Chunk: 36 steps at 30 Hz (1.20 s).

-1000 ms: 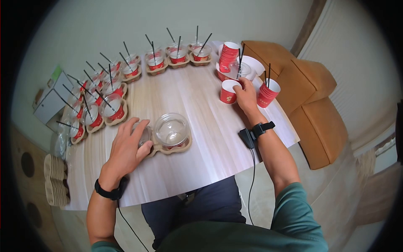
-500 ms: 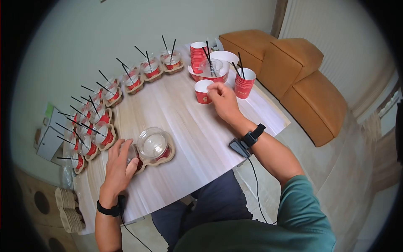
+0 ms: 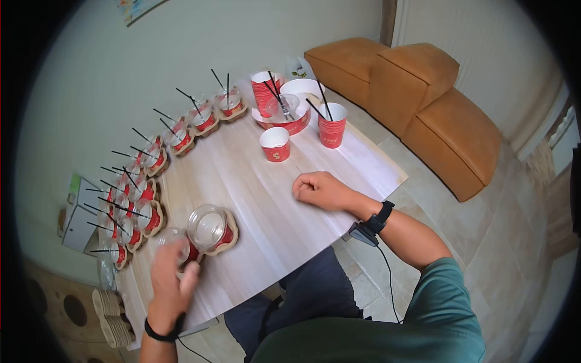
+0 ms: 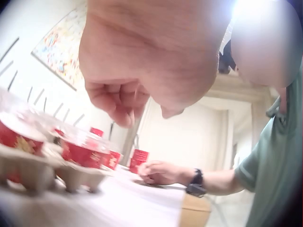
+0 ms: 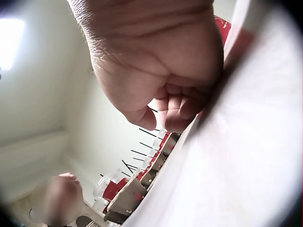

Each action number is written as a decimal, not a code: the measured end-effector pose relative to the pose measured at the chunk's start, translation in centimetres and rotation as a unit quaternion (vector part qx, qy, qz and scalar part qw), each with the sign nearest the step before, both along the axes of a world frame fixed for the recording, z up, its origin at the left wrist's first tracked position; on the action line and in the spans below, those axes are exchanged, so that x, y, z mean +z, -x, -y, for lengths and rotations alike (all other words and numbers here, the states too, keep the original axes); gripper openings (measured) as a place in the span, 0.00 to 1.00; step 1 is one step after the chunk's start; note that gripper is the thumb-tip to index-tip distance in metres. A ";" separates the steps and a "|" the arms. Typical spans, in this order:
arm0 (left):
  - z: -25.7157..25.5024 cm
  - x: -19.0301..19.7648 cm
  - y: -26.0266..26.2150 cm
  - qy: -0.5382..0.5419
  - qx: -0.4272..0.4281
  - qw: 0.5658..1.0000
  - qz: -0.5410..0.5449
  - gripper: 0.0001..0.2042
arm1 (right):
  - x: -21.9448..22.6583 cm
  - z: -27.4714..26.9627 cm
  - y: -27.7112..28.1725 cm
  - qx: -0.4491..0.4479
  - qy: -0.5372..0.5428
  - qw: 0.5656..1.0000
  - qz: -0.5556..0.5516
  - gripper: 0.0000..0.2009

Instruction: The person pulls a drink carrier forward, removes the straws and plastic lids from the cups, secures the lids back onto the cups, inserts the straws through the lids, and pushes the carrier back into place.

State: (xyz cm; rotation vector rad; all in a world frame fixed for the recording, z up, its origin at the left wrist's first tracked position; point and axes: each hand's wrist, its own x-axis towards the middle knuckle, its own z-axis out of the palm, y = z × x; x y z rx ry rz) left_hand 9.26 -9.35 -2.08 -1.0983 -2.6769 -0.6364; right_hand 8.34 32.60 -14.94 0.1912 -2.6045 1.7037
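Observation:
My left hand (image 3: 169,278) is blurred beside the nearer of two red paper cups with clear dome lids, in a cardboard cup carrier (image 3: 227,241). The nearer lid (image 3: 172,237) overlaps my fingertips in the head view; the other clear lid (image 3: 207,227) sits to its right. In the left wrist view my fingers (image 4: 120,101) bend loosely, with nothing seen between them. Low over the table, my right hand (image 3: 324,190) has loosely curled, bare fingers. A lidless red paper cup (image 3: 275,145) stands beyond it, apart from the fingers.
Filled carriers (image 3: 151,218) with lidded cups and black straws line the table's left and back edges. At the back right are a red tub (image 3: 296,126) and a cup stack (image 3: 332,130) with straws. Empty carriers (image 3: 112,317) are stacked at the left corner.
My right hand has let go of the lidless cup's rim and drawn back toward me. My left hand has come away from the near lid, toward my body. The head view has turned.

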 end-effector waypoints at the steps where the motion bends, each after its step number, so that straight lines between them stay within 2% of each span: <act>1: -1.2 -0.5 -1.1 -0.027 -0.046 0.998 0.046 0.18 | 0.3 -0.1 -0.5 0.016 0.000 1.000 -0.006 0.09; 3: -2.7 -1.4 -2.9 0.052 -0.122 0.985 0.110 0.15 | 1.0 -1.0 -1.1 0.075 -0.023 0.997 -0.014 0.09; 4: -3.2 -2.8 -3.2 0.053 -0.155 0.978 0.129 0.13 | 2.3 -1.9 -1.6 0.073 -0.026 0.997 -0.016 0.09; 6: -4.0 -4.2 -3.6 0.047 -0.135 0.975 0.173 0.11 | 5.8 -4.4 -2.9 0.185 -0.114 0.974 0.071 0.09; 7: -3.9 -5.3 -3.6 0.045 -0.138 0.974 0.173 0.11 | 6.3 -6.2 -3.0 0.181 -0.116 0.974 0.073 0.09; 9: -3.3 -7.7 -3.3 0.021 -0.077 0.983 0.167 0.07 | 7.2 -10.4 -3.0 0.145 -0.136 0.979 0.056 0.10; 11: -2.7 -9.5 -3.0 0.006 -0.057 0.981 0.184 0.06 | 7.6 -14.2 -2.4 0.042 -0.126 0.991 0.029 0.11; 12: -2.6 -10.5 -2.9 -0.007 -0.034 0.980 0.196 0.05 | 8.0 -15.7 -2.0 0.042 -0.129 0.990 0.030 0.11; 13: -2.9 -11.3 -2.9 -0.040 -0.028 0.987 0.150 0.07 | 8.4 -16.9 -1.7 -0.016 -0.080 0.994 0.067 0.12; 14: -2.8 -11.6 -2.8 -0.042 -0.028 0.987 0.150 0.07 | 8.5 -17.8 -1.3 -0.073 -0.030 0.991 0.104 0.13; 15: -2.7 -11.9 -2.8 -0.031 -0.036 0.991 0.127 0.08 | 8.1 -18.1 -1.0 -0.090 -0.036 0.991 0.096 0.14; 16: -2.9 -11.8 -2.8 -0.020 -0.043 0.993 0.106 0.09 | 7.9 -17.7 -1.0 -0.088 -0.040 0.991 0.095 0.14; 18: -3.3 -11.9 -2.6 -0.033 -0.045 0.994 0.093 0.09 | 7.0 -16.1 -1.4 0.006 0.002 0.997 0.082 0.17; 20: -3.8 -11.5 -2.5 -0.024 -0.077 0.995 0.057 0.10 | 7.2 -13.2 -2.4 0.029 0.025 0.992 0.122 0.21; 22: -4.1 -11.1 -2.2 -0.011 -0.078 0.996 0.050 0.10 | 5.0 -11.1 -3.1 0.033 0.030 0.994 0.103 0.23; 25: -4.0 -10.7 -2.0 0.023 -0.092 0.994 0.046 0.11 | 3.2 -7.5 -4.7 0.003 0.082 0.992 0.091 0.25; 27: -4.1 -10.7 -1.7 0.042 -0.105 0.992 0.048 0.12 | 2.4 -6.0 -5.7 -0.078 0.078 0.992 0.066 0.25; 28: -4.2 -10.7 -1.7 0.032 -0.107 0.993 0.049 0.12 | 1.8 -5.6 -6.0 -0.077 0.080 0.992 0.066 0.25; 31: -4.2 -10.9 -1.5 0.024 -0.112 0.993 0.043 0.12 | 0.6 -4.7 -6.3 -0.098 0.027 0.994 -0.041 0.23; 35: -3.5 -11.2 -1.1 0.036 -0.126 0.991 0.039 0.11 | 0.0 -4.5 -6.4 -0.083 -0.001 0.994 -0.074 0.22; 36: -3.4 -11.2 -1.1 0.055 -0.125 0.990 0.033 0.13 | -0.2 -4.6 -6.5 -0.103 -0.001 0.992 -0.073 0.22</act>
